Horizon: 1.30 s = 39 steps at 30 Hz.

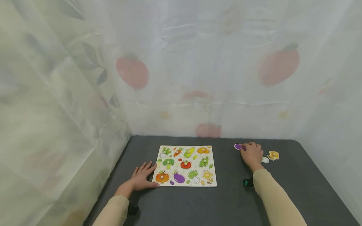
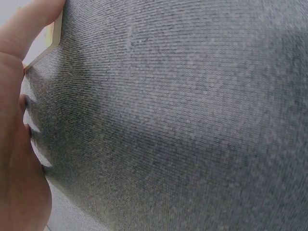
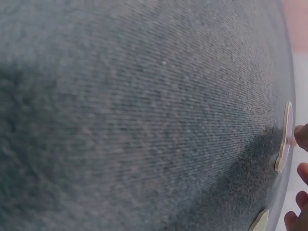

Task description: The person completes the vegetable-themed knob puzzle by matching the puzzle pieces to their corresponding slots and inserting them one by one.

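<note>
A white vegetable puzzle board [image 1: 181, 184] lies on the table. My left hand [image 1: 141, 178] rests at its lower left side with fingers spread. The thumb [image 2: 24, 29] reaches over the board's corner in the left wrist view. Farther right, my right hand [image 1: 252, 154] has thumb and index finger at the knob of a purple eggplant piece [image 1: 237, 146]. In the right wrist view the eggplant piece [image 3: 284, 149] shows edge-on, low over the cloth, with a fingertip [image 3: 302, 136] at its knob. The other fingers are apart from it.
Beside my right hand lie a yellow mushroom piece [image 1: 273, 155] and a pale piece [image 1: 265, 160], partly hidden by the hand. Several vegetables on the board carry small knobs. The dark grey table [image 1: 192, 204] is bordered by a printed curtain [image 1: 175, 119] at the back and sides.
</note>
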Each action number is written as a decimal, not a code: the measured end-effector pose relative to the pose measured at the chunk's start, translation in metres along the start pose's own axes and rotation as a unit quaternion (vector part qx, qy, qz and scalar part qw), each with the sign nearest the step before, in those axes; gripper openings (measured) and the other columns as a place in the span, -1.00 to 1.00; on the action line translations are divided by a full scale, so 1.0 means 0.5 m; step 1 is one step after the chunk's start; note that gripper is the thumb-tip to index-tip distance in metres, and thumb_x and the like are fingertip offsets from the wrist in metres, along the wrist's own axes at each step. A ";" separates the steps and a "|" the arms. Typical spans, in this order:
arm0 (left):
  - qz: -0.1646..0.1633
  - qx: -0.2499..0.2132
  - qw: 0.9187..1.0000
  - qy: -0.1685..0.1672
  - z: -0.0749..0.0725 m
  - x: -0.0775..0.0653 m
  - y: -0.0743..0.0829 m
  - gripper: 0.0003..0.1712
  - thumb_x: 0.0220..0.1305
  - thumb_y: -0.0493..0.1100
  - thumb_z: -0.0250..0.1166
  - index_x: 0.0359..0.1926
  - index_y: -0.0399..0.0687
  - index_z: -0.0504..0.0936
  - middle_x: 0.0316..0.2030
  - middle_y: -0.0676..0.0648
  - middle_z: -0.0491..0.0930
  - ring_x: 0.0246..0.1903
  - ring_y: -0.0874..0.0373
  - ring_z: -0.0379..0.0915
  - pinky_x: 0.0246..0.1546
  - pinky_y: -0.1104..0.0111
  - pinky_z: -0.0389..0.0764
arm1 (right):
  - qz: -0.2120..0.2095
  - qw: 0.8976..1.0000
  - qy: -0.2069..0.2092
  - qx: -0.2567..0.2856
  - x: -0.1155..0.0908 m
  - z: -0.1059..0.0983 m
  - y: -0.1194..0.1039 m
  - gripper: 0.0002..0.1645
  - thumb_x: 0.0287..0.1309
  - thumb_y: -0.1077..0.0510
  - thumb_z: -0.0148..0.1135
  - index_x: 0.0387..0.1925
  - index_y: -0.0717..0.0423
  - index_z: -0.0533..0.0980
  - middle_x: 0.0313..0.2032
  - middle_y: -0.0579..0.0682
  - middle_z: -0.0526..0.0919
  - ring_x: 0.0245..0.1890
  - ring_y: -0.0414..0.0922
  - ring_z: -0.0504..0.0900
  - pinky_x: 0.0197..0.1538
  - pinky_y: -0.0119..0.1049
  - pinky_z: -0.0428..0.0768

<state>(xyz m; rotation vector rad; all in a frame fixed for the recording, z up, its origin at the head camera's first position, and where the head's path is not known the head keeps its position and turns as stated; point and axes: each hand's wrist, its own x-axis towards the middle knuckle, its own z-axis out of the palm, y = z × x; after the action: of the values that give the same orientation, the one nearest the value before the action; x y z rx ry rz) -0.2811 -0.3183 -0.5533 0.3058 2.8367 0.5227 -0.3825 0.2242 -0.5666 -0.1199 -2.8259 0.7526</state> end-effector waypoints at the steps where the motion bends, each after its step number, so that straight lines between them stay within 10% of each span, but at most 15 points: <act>1: -0.001 -0.001 1.000 -0.001 -0.001 0.000 0.001 0.27 0.03 0.49 0.43 0.62 0.07 0.13 0.60 -0.21 -0.04 0.56 -0.34 -0.28 0.43 -0.33 -0.28 | 0.002 1.000 -0.005 -0.002 0.001 -0.001 0.001 -0.59 0.42 0.11 0.12 0.15 0.24 0.62 0.22 0.41 0.41 0.23 0.43 0.22 0.18 0.37 0.22; 39: -0.010 -0.003 1.000 -0.002 -0.002 -0.004 0.009 0.26 0.03 0.47 0.45 0.63 0.11 0.13 0.61 -0.18 -0.04 0.57 -0.31 -0.29 0.45 -0.30 -0.30 | -0.049 0.999 -0.022 0.009 0.000 -0.009 0.012 -0.70 0.41 0.09 0.23 -0.07 0.24 0.69 0.15 0.42 0.48 0.28 0.47 0.18 0.23 0.43 0.15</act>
<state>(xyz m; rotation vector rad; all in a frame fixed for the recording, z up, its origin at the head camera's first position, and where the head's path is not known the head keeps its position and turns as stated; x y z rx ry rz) -0.2790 -0.3151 -0.5503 0.2773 2.8297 0.5267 -0.3813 0.2315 -0.5659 0.0386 -2.8415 0.7692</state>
